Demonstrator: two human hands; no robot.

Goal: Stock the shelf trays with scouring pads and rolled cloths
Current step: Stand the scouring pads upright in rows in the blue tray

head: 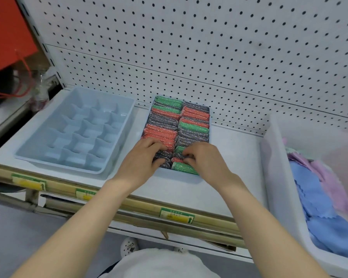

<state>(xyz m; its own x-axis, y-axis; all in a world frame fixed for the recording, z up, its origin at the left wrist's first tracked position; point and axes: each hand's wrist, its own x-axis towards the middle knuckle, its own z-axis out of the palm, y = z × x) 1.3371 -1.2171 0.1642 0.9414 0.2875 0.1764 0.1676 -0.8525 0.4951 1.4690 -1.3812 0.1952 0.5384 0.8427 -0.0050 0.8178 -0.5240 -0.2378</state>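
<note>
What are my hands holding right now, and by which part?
Left hand grips grey scouring pads by their top edges, at the tray's near end. Right hand pinches a next-column pad along its top; fingers hide exactly which.

One head-worn wide-angle camera looks steeply down, close over the shelf, facing the pegboard wall.

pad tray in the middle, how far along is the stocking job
Done: the pad tray holds two nearly full rows of scouring pads. In hand: the left hand and right hand grip pads at its near end, seemingly tucking the last ones in. Left: the divided tray beside it has nothing in it, and the cloths lie flat, unrolled, in the white bin.
</note>
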